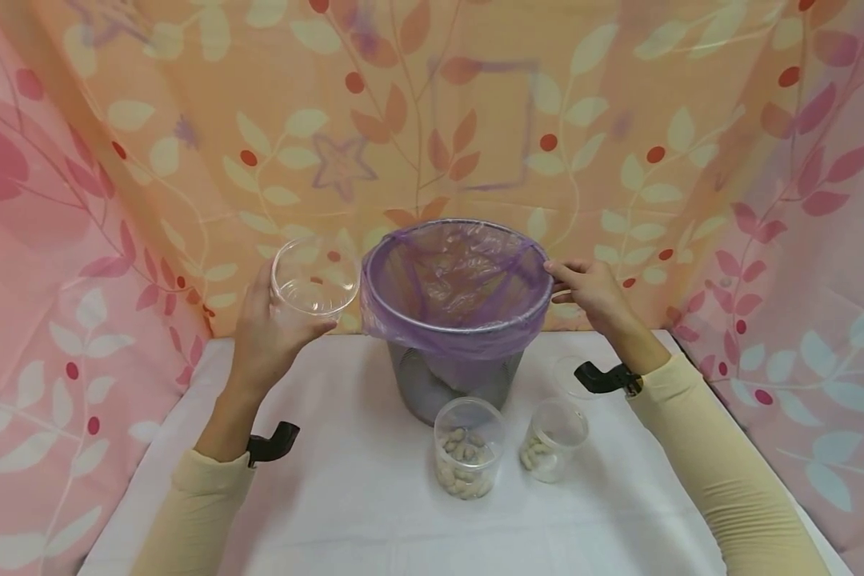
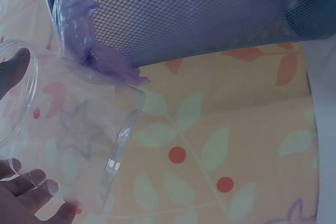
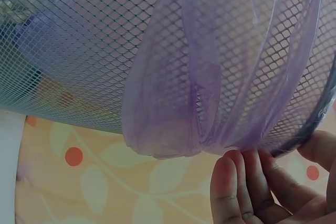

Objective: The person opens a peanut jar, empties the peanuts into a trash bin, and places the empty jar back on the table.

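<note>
My left hand (image 1: 265,346) grips a large clear plastic jar (image 1: 317,301), its open mouth tilted toward the head camera. Thumb and fingers wrap opposite sides of it near the mouth in the left wrist view. Beside it stands a mesh wastebasket (image 1: 409,380), lined with a thin purple plastic bag (image 1: 442,340) folded over the rim. At the basket's right side, my right hand (image 1: 596,294) pinches the rim and bag edge, thumb above and fingertips (image 3: 226,177) below. The jar's base comes close to the bag's hanging edge.
Two smaller clear tubs stand before the basket: the left tub (image 1: 470,472) holds several pale, peanut-like pieces, the right tub (image 1: 556,448) holds fewer. A clear round lid (image 1: 570,376) lies behind the right tub. Patterned cloth (image 1: 288,96) encloses the white table (image 1: 346,512) at back and sides.
</note>
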`<state>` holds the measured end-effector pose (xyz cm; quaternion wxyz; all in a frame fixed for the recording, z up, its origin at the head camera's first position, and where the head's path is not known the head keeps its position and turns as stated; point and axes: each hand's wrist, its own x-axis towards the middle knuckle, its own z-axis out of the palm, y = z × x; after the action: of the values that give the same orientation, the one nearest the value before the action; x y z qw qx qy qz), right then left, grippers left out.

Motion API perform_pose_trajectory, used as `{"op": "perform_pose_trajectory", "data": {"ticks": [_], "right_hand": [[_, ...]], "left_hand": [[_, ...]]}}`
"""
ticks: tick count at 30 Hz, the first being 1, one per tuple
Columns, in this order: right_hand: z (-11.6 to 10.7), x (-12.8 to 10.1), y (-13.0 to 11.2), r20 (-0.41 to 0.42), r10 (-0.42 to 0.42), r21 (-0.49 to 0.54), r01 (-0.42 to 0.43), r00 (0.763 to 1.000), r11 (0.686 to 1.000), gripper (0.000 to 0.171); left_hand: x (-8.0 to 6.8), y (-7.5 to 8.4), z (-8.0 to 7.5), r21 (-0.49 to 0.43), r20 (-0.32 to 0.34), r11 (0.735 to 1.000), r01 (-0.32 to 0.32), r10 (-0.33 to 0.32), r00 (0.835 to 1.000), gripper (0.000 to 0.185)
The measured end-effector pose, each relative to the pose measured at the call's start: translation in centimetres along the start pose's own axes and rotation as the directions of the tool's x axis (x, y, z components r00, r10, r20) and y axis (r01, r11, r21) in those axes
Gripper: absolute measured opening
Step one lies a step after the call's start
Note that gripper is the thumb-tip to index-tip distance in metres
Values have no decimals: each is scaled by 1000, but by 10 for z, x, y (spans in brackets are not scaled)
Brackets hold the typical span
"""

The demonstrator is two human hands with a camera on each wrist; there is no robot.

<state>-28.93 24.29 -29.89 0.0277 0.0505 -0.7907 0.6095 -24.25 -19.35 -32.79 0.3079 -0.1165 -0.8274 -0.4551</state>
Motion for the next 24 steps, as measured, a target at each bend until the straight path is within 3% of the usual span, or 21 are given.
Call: {"op": "perform_pose_trajectory", "data": {"ticks": [5, 11, 19, 24], "right_hand": [[4, -1, 0, -4, -19, 50, 19, 1000, 999, 39], [6, 2, -2, -16, 8, 6, -8, 1000, 1000, 50], [6, -1, -4, -19, 12, 23, -11, 1000, 1000, 47], [4, -2, -1, -24, 17, 16, -17, 1000, 1000, 45]], "left_hand": [[-19, -11, -3, -9, 33, 998, 67, -67, 997, 106], [-43, -25, -1, -4, 89, 992, 123, -123, 988, 103], [-74, -32, 10, 71, 224, 974, 214, -224, 948, 107], [-91, -32, 17, 65, 282, 965, 253, -261, 923, 107]]}}
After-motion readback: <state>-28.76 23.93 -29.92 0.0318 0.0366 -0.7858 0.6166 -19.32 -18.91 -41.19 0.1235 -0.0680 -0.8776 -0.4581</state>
